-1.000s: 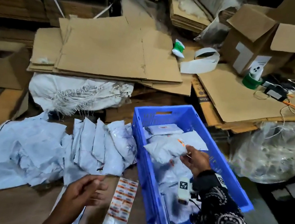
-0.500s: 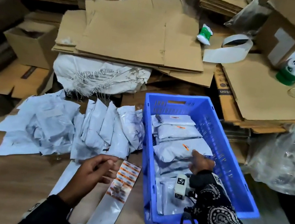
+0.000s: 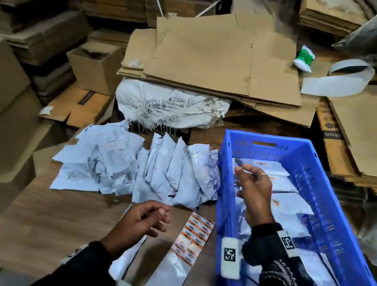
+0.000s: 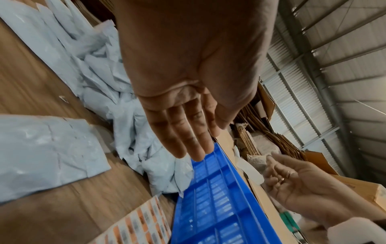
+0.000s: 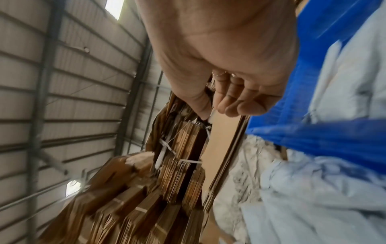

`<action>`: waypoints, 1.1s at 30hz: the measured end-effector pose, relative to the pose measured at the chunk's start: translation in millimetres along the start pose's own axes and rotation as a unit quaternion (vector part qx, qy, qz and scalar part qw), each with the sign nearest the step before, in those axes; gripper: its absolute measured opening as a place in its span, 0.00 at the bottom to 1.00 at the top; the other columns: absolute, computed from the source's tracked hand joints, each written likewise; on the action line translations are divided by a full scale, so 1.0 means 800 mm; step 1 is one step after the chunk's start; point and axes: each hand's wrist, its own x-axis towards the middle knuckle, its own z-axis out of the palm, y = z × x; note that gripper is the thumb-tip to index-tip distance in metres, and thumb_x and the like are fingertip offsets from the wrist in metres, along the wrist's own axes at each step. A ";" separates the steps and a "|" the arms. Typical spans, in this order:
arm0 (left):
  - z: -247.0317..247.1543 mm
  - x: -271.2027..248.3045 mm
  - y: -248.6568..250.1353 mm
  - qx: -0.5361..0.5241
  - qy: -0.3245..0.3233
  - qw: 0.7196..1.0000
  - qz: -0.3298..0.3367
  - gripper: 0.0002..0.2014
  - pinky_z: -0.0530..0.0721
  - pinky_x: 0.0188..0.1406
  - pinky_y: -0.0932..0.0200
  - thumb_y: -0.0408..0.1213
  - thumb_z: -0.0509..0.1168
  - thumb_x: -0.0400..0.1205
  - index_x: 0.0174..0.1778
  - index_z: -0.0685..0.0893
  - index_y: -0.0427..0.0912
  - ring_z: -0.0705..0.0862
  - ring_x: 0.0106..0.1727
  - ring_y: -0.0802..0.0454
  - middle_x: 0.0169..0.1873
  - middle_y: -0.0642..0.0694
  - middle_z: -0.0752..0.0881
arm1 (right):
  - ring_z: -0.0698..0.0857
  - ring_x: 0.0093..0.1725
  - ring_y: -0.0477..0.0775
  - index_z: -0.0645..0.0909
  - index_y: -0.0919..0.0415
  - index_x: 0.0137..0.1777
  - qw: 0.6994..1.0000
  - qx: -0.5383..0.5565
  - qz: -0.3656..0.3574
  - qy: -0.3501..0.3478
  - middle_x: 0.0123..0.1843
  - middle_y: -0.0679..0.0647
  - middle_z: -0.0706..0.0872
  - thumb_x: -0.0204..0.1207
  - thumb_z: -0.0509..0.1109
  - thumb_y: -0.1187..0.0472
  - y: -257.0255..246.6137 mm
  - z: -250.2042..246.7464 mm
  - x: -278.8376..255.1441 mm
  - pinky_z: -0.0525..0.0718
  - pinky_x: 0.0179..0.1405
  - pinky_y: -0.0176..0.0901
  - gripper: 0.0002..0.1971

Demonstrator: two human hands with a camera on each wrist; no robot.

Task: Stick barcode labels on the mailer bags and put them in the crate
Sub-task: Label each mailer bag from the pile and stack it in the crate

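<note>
one blue crate (image 3: 327, 205) with at least five white mailer bags (image 3: 289, 206) lying inside it. one sheet of orange barcode labels (image 3: 194, 234) on the table. a row of about five upright mailer bags (image 3: 177, 173) left of the crate, beside one loose heap of flat bags (image 3: 101, 160), too jumbled to count. two hands: left hand (image 3: 143, 220), right hand (image 3: 253, 188), both empty.

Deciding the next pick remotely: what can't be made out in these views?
- Label sheet: print too small in head view, blurred in left wrist view.
- Crate near end: right hand and sleeve cover its bags.
- Right wrist view: motion blur; anything pinched unclear.
- Left hand: covers bags behind it in left wrist view.
</note>
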 end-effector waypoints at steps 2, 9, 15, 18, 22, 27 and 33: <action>-0.027 -0.006 -0.008 -0.003 0.019 1.000 -0.003 0.10 0.85 0.40 0.58 0.34 0.62 0.90 0.60 0.87 0.38 0.89 0.44 0.46 0.49 0.35 0.92 | 0.82 0.38 0.49 0.81 0.61 0.58 0.998 -0.028 -0.010 -0.056 0.42 0.55 0.85 0.81 0.75 0.60 0.001 0.046 -0.012 0.78 0.30 0.36 0.10; -0.142 -0.036 -0.078 0.037 0.068 0.995 -0.056 0.08 0.82 0.40 0.54 0.41 0.68 0.86 0.57 0.88 0.44 0.90 0.43 0.46 0.46 0.41 0.93 | 0.84 0.34 0.49 0.84 0.54 0.46 0.969 -0.181 0.038 -0.165 0.36 0.52 0.88 0.76 0.80 0.58 0.105 0.140 -0.055 0.79 0.33 0.43 0.06; -0.194 -0.038 -0.134 0.071 0.031 0.996 -0.047 0.09 0.84 0.37 0.65 0.29 0.67 0.87 0.51 0.90 0.46 0.89 0.39 0.52 0.42 0.39 0.92 | 0.86 0.37 0.50 0.82 0.54 0.36 0.881 -0.426 0.061 -0.195 0.33 0.49 0.86 0.72 0.74 0.63 0.188 0.109 -0.088 0.79 0.39 0.38 0.05; -0.201 -0.029 -0.148 0.076 0.000 0.996 -0.049 0.07 0.84 0.37 0.66 0.28 0.66 0.87 0.53 0.89 0.42 0.89 0.40 0.52 0.42 0.39 0.92 | 0.88 0.50 0.54 0.85 0.53 0.44 0.805 -0.545 0.095 -0.215 0.45 0.47 0.89 0.64 0.75 0.46 0.221 0.081 -0.113 0.84 0.49 0.46 0.14; -0.197 -0.019 -0.160 0.102 -0.054 0.993 -0.022 0.07 0.85 0.42 0.63 0.30 0.66 0.87 0.54 0.89 0.44 0.90 0.42 0.50 0.42 0.47 0.92 | 0.80 0.72 0.55 0.79 0.49 0.74 0.745 -0.618 0.091 -0.234 0.72 0.50 0.81 0.66 0.80 0.43 0.256 0.073 -0.151 0.79 0.71 0.48 0.35; -0.176 -0.009 -0.159 0.120 -0.119 0.986 -0.002 0.08 0.86 0.45 0.62 0.31 0.66 0.87 0.53 0.89 0.46 0.91 0.42 0.49 0.42 0.50 0.92 | 0.83 0.65 0.58 0.86 0.49 0.63 0.712 -0.675 0.038 -0.189 0.65 0.51 0.87 0.73 0.73 0.44 0.261 0.089 -0.174 0.83 0.60 0.48 0.19; -0.149 -0.007 -0.164 0.171 -0.184 0.967 0.038 0.07 0.86 0.50 0.57 0.35 0.66 0.86 0.52 0.89 0.49 0.90 0.43 0.56 0.44 0.54 0.92 | 0.86 0.59 0.59 0.88 0.50 0.58 0.739 -0.651 0.019 -0.175 0.59 0.51 0.90 0.79 0.58 0.37 0.269 0.083 -0.176 0.85 0.56 0.52 0.24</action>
